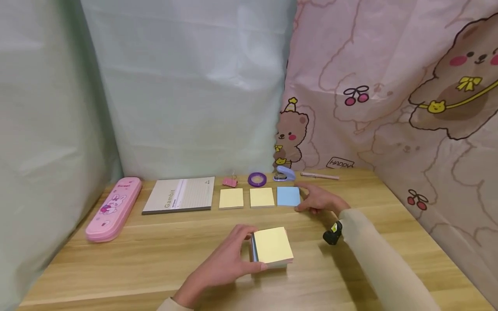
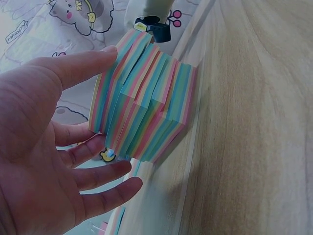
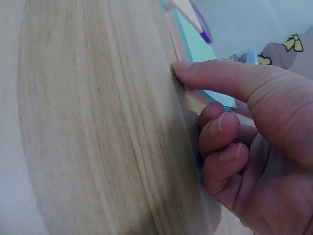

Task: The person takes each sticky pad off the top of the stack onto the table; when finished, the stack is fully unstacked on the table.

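Observation:
A thick stack of sticky note pads (image 1: 273, 245), yellow on top, stands near the front middle of the table. My left hand (image 1: 232, 255) grips it from the left between thumb and forefinger. Striped, slightly offset layers of the stack (image 2: 146, 100) show in the left wrist view, where the lower fingers of the hand (image 2: 58, 142) stay loosely spread. Farther back, my right hand (image 1: 320, 199) holds a blue sticky note pad (image 1: 288, 196) at its right side, thumb on the near corner and forefinger at the far one. Two yellow sticky note pads (image 1: 231, 198) lie in line to its left.
Behind the pads lie a pink binder clip (image 1: 230, 182), a purple tape roll (image 1: 257, 179), a blue stapler (image 1: 284, 173) and a pink pen (image 1: 320, 176). A notebook (image 1: 180, 194) and a pink pencil case (image 1: 114, 209) lie left. Fabric walls border the table.

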Available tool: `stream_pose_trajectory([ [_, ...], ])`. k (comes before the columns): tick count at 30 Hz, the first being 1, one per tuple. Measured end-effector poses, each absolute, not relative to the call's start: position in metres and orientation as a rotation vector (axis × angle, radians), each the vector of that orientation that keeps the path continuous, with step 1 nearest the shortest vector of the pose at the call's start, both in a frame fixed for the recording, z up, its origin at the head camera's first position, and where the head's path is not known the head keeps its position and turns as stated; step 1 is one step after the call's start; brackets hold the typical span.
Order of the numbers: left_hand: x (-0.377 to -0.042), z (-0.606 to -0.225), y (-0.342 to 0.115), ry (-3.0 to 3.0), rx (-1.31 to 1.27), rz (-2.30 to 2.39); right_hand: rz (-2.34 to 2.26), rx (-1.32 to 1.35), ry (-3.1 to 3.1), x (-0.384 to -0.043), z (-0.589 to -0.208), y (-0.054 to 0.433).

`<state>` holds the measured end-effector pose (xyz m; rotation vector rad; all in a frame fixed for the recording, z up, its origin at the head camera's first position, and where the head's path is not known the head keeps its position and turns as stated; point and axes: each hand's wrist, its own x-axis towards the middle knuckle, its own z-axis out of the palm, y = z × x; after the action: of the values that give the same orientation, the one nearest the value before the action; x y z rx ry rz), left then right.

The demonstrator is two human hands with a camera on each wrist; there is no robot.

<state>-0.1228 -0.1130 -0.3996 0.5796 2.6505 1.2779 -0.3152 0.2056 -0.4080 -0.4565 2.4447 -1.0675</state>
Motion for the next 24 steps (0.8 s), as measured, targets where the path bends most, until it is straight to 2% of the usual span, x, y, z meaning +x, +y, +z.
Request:
stream_pose_trajectory([
  [8, -0.122, -0.399, -0.112, 2.657, 0.576, 1.283, -1.252, -0.488, 2.474, -0.296, -0.390, 0.211],
  [16, -0.122, -0.399, -0.113, 2.658, 0.541, 1.264, -1.370, -0.660, 2.451, -0.251, -0.365, 0.210],
  [24, -0.125, -0.399, -0.112, 2.663, 0.577, 1.259, -1.391, -0.872, 2.247, -0.206, -0.365, 0.206],
])
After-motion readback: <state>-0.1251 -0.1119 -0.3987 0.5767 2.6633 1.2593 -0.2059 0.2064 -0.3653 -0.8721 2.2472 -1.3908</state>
